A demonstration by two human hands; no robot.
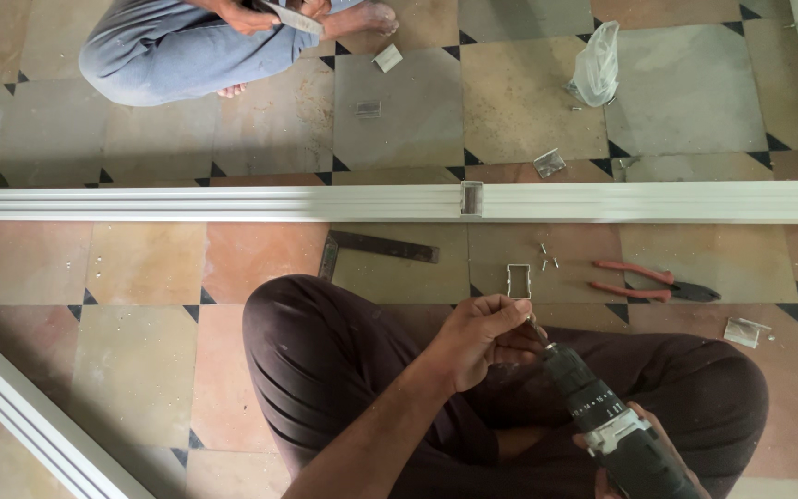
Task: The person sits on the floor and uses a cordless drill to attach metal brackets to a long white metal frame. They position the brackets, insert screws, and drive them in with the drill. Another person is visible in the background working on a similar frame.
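The left hand (477, 337) pinches the tip of a black and grey cordless drill (602, 420) above the lap. The right hand (662, 453) grips the drill's handle, near a small rectangular aluminium bracket (518, 281) on the tiled floor (140, 360)

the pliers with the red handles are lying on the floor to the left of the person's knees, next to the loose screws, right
Not quite. In the head view the red-handled pliers lie on the floor to the right, not the left, beyond the person's knees. They are indeed near the loose screws, just below the long white aluminium rail.
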